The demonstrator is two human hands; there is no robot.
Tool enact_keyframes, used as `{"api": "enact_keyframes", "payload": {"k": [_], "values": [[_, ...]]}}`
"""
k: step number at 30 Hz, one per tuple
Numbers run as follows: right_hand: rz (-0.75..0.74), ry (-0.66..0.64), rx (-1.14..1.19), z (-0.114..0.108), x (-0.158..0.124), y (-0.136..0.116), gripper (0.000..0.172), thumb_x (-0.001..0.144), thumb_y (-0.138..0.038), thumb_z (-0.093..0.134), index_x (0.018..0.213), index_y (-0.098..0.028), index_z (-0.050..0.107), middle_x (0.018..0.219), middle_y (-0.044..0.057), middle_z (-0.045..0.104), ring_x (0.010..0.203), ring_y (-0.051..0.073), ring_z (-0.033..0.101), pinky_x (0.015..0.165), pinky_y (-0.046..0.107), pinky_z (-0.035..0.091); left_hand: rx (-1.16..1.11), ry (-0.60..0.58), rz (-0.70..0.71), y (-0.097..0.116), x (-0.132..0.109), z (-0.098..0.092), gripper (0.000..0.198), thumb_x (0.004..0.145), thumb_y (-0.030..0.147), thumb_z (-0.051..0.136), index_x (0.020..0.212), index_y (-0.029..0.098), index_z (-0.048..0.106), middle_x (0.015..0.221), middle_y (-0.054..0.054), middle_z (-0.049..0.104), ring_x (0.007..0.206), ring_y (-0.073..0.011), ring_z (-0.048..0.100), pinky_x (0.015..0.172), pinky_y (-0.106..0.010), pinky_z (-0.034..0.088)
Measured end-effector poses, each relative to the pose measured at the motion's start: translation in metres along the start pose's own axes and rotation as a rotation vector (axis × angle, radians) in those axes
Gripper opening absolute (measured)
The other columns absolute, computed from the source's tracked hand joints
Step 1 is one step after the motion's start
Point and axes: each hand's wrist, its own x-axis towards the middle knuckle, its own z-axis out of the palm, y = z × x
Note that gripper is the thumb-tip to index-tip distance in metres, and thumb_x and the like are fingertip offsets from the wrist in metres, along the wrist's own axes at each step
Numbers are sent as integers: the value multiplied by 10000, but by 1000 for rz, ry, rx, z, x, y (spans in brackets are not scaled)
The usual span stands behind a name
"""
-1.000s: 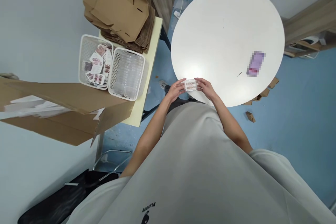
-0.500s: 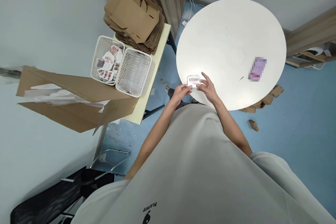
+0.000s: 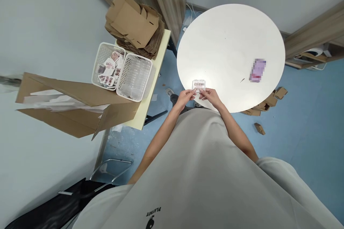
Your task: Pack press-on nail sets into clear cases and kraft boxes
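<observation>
A small clear plastic case (image 3: 199, 84) with a row of several reddish-brown oval pieces lies between my hands, over the near edge of the white round table. My left hand (image 3: 186, 98) pinches its lower left edge between thumb and fingers. At the lower right edge, my right hand (image 3: 211, 96) grips it the same way, its fingers now drawn together. The oval pieces look like press-on nails on a card, though they are too small to be sure.
On the round table (image 3: 228, 50) lies a blurred purple item (image 3: 258, 70). To the left, a side table (image 3: 158, 61) carries flattened cardboard boxes (image 3: 134, 21), a white basket (image 3: 100, 53) of printed cards and another basket (image 3: 149, 66) of clear cases. An open carton (image 3: 118, 114) stands nearby.
My right hand has shifted from the case's right side to its lower right edge, fingers less spread. The camera view has turned slightly.
</observation>
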Motion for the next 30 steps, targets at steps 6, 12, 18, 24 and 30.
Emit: {"api": "enact_keyframes", "payload": {"k": [6,12,18,24,30], "values": [[-5,40,10,-3,-2,-1,758,704,-938,854,846,-196,788,771,75,787,783,211,768,747,307,647,32,30,26,6,1,8,514,918,675,843,846,172,767,1002,-119,808,861,-193,712,839,-332,560],[3,60,6,-2,0,0,712,728,-903,869,786,-204,748,785,86,796,765,205,766,742,305,647,38,57,32,8,1,11,516,905,681,853,817,184,748,942,-103,795,851,-198,714,830,-332,558],[30,11,58,1,5,10,669,799,-850,868,881,-191,791,823,77,805,757,182,785,710,266,639,3,98,35,7,-6,8,469,921,639,846,925,173,798,1090,-122,822,882,-196,736,831,-322,580],[179,57,48,15,55,10,389,1030,-536,799,864,-187,751,848,70,811,692,140,760,674,230,620,-89,294,-13,-5,-23,-8,427,988,594,776,1097,182,801,1241,-131,817,962,-196,770,897,-326,603],[366,198,73,32,135,6,287,1092,-373,705,871,-195,660,758,15,751,598,110,712,613,213,609,-138,331,-67,-10,-39,-6,311,1016,466,764,1130,181,812,1258,-137,828,1009,-218,786,942,-355,629]]}}
